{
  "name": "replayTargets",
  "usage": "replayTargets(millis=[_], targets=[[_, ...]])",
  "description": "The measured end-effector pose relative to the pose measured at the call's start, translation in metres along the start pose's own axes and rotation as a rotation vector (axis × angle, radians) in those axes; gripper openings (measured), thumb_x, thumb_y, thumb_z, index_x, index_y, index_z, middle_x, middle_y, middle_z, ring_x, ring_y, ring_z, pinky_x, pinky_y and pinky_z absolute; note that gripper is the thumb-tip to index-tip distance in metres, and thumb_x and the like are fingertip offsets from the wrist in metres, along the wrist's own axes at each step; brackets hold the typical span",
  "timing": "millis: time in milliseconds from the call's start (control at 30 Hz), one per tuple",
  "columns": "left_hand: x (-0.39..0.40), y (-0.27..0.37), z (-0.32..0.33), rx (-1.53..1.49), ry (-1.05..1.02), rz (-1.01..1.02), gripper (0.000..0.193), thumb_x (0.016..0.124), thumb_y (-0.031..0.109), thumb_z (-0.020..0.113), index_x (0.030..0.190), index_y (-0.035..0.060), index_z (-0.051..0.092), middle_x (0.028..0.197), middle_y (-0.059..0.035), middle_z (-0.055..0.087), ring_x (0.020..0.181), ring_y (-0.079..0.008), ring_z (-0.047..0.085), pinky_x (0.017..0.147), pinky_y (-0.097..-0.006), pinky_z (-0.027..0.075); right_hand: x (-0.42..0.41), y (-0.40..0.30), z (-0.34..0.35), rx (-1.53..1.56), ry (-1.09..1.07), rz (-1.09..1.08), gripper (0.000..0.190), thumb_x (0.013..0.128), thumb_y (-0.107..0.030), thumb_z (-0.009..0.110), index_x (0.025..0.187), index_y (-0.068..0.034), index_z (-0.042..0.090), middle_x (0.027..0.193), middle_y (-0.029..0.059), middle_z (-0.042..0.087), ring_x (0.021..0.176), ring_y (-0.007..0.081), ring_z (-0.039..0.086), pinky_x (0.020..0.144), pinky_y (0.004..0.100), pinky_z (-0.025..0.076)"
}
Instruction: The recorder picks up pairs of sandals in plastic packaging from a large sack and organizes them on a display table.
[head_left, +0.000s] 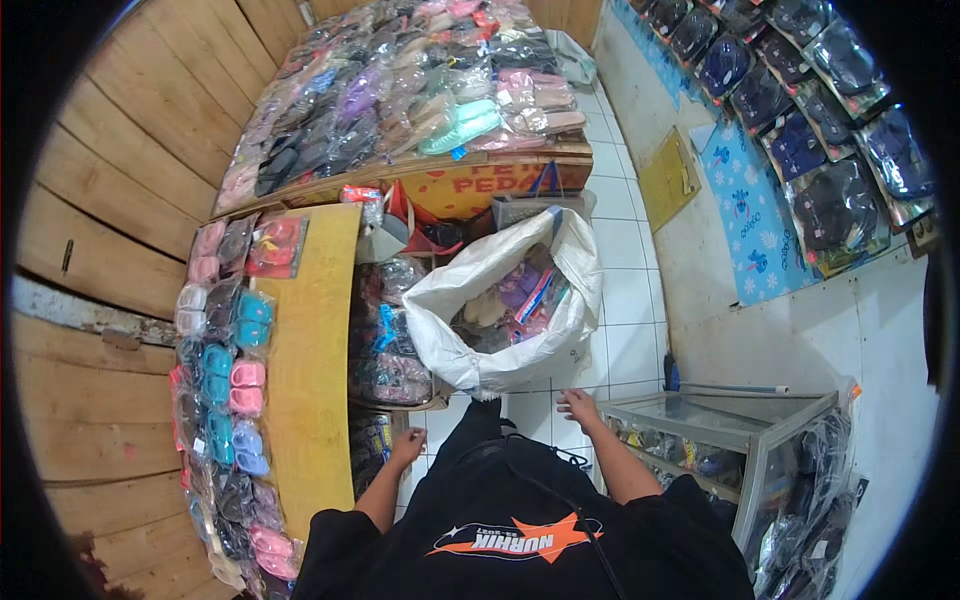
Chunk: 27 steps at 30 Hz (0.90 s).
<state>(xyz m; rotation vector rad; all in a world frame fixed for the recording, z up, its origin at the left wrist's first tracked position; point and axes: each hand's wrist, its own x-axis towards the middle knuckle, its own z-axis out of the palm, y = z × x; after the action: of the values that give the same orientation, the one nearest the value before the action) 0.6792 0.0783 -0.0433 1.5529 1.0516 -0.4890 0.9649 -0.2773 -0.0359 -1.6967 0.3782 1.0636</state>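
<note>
My left hand (408, 445) hangs low beside the yellow-topped display counter (315, 337), with nothing seen in it and its fingers loosely bent. My right hand (579, 409) is held out over the floor, fingers apart, holding nothing. Just ahead of both stands a large white woven sack (495, 367), its mouth wide and its rim rolled. Inside it lie bagged slippers, among them a purple pair (519, 283), and a packet (534, 297) with red, white and blue printing. Neither hand touches the sack.
Bagged slippers (420, 97) cover a wooden platform (480, 161) at the back. More pairs (247, 382) line the counter's left side. A glass display case (697, 409) stands at right, below packaged sandals (832, 202) on the wall. White floor tiles (628, 289) run right of the sack.
</note>
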Motion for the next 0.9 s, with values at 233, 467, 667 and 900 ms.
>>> replayTargets(millis=[233,467,667,900], targets=[[0.112,0.130,-0.006,0.179,-0.088,0.339,0.038,0.084,0.027,0.056,0.116,0.0078,0.053,0.094,-0.0180,0.064,0.085,-0.0286,0.063,0.078,-0.0354,0.048,0.056,-0.099,0.048,-0.027,-0.027,-0.059,0.032,0.091,-0.025,0.048,0.116,-0.005,0.052,0.098,0.0088,0.063,0.080,0.0164,0.063,0.064,0.0282,0.047],[0.230,0.224,-0.019,0.428,-0.047,0.477,0.049,0.082,0.027,0.055,0.127,0.0112,0.044,0.103,-0.0220,0.060,0.098,-0.0364,0.058,0.084,-0.0419,0.046,0.153,-0.134,0.106,-0.022,-0.041,-0.045,0.029,0.090,-0.023,0.050,0.109,-0.002,0.055,0.091,0.0089,0.064,0.075,0.0147,0.062,0.061,0.0268,0.047],[0.290,0.294,-0.031,0.836,0.120,0.283,0.049,0.080,0.027,0.054,0.126,0.0138,0.044,0.131,-0.0222,0.040,0.105,-0.0387,0.053,0.086,-0.0480,0.045,0.249,-0.117,0.138,-0.069,-0.082,0.003,0.024,0.086,-0.022,0.057,0.097,0.000,0.057,0.077,0.0065,0.061,0.063,0.0138,0.059,0.051,0.0253,0.046],[0.290,0.329,-0.055,0.691,0.397,0.403,0.074,0.076,0.014,0.060,0.140,0.0115,0.023,0.144,-0.0293,0.002,0.103,-0.0443,0.053,0.081,-0.0429,0.048,0.345,-0.081,0.197,-0.046,0.017,0.138,0.029,0.074,-0.023,0.072,0.085,0.001,0.060,0.069,0.0093,0.059,0.057,0.0147,0.056,0.046,0.0274,0.044]])
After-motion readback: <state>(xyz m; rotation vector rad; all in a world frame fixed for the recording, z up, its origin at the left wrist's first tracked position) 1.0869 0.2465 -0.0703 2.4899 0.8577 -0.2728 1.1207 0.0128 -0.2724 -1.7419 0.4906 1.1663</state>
